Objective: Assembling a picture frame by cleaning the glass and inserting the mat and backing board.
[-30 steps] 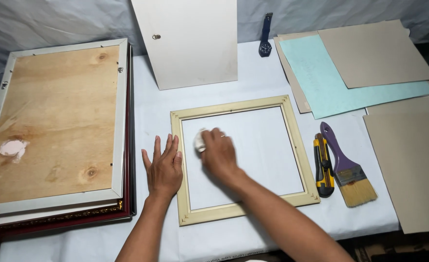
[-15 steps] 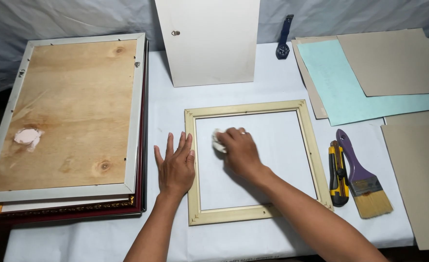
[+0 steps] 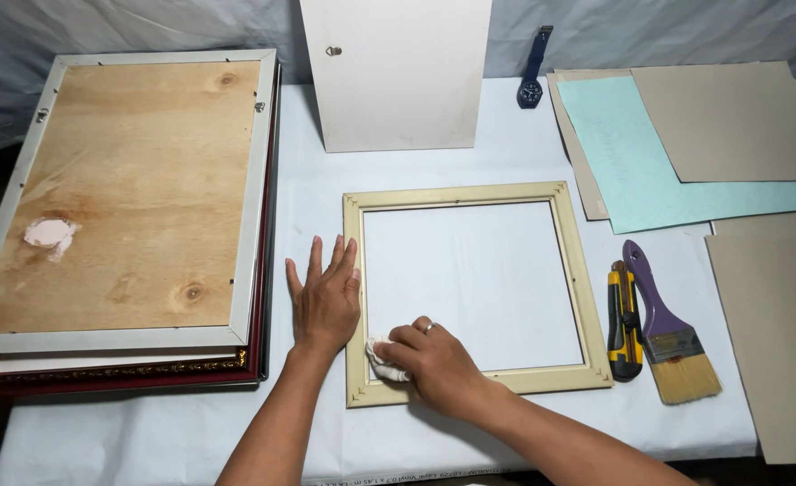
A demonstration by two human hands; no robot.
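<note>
Right hand [image 3: 434,360] slid its cloth [image 3: 382,358] down the frame [image 3: 470,196] on white-covered table [image 3: 506,135]

White-covered table [image 3: 506,162]: stacked frames [image 3: 128,198] left, cream frame [image 3: 474,288] centre, brush [image 3: 672,328] and paper sheets [image 3: 686,153] right.

Most of the small white cloth [image 3: 382,360] is buried under the closed fingers of the right hand [image 3: 434,364], only a crumpled end poking out to the hand's left. That hand also covers the lower-left inner edge of the cream square wooden frame [image 3: 470,194]. The left hand [image 3: 326,301], flat beside it, hides the frame's outer left rail edge. Far right of the grip, the grey cardboard sheet [image 3: 771,342] runs off the picture's edge.
</note>
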